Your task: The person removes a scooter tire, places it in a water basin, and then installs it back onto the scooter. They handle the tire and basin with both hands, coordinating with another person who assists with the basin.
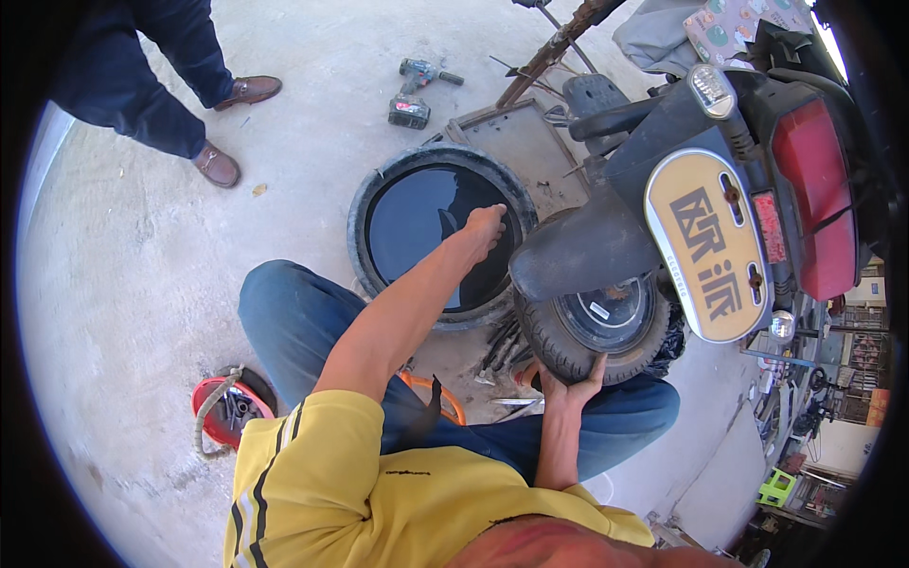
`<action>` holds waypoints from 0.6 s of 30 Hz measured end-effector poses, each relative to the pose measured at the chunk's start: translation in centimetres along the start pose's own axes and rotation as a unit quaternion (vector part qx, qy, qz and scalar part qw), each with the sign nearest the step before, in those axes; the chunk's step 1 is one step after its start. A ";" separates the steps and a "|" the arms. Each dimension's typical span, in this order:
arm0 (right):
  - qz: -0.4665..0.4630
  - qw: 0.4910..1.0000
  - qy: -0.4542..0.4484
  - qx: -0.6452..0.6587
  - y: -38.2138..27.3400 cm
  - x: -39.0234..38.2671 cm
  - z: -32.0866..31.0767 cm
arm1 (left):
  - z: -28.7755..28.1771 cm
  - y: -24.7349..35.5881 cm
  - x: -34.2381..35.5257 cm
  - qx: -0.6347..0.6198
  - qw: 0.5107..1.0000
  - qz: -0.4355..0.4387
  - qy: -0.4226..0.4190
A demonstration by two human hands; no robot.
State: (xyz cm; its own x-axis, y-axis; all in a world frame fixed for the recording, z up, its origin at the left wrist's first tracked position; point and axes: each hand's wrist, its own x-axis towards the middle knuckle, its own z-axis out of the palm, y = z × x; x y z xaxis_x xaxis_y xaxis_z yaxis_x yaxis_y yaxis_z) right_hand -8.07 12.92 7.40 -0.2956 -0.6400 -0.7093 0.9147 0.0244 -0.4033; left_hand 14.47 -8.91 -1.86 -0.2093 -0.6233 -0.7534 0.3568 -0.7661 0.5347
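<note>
My left hand (483, 229) reaches over a round black basin (360, 237) of dark water, near its right side, fingers curled together; what they hold, if anything, is too small to make out. My right hand (573, 383) grips the lower side of a scooter wheel's black tyre (559, 346). The scooter's rear mudguard (568, 251) covers the top of the wheel. A yellow plate (705, 246) and red tail lamp (814, 199) are above it to the right. An orange tool handle (445, 398) lies between my legs.
Another person's legs (170, 85) stand at upper left. A cordless drill (410, 109) lies beyond the basin, beside a flat tray (511, 128) and a rusty bar (544, 52). A red bucket (218, 417) of tools sits at lower left. A cluttered workshop (843, 407) lines the right.
</note>
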 end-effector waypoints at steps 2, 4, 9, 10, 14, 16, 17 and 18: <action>-0.018 0.999 0.006 -0.037 0.4 -0.2 0.5 | -0.4 -3.1 -1.2 0.005 0.999 -0.028 0.017; -0.034 0.998 0.009 -0.052 0.8 -0.5 0.9 | 0.4 -6.5 -3.6 -0.018 0.998 -0.066 0.001; -0.022 0.997 -0.055 -0.041 0.6 0.2 -0.5 | 5.4 -12.8 -8.0 -0.122 0.991 -0.025 -0.056; -0.023 0.997 -0.061 -0.045 0.7 0.4 -0.6 | 6.3 -13.7 -8.0 -0.122 0.992 0.005 -0.037; -0.022 0.997 -0.055 -0.056 0.8 0.2 -0.6 | 8.0 -14.3 -7.1 -0.142 0.988 0.060 0.018; -0.017 0.995 -0.073 -0.066 0.2 0.2 -1.6 | 8.7 -14.6 -6.9 -0.101 0.991 0.060 0.065; -0.022 0.995 -0.060 -0.070 0.1 0.0 -1.8 | 9.2 -14.6 -7.0 -0.073 0.992 0.055 0.085; -0.031 0.996 -0.047 -0.070 0.3 -0.3 -1.8 | 9.3 -14.6 -7.1 -0.077 0.992 0.064 0.079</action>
State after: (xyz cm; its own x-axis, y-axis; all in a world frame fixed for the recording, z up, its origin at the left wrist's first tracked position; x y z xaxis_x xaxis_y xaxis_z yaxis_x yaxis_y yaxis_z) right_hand -8.24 14.48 6.46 -0.3170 -0.7121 -0.6265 0.8460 0.0863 -0.5262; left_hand 2.26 5.24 -0.76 -0.0115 -0.6724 -0.7401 0.5090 -0.6410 0.5745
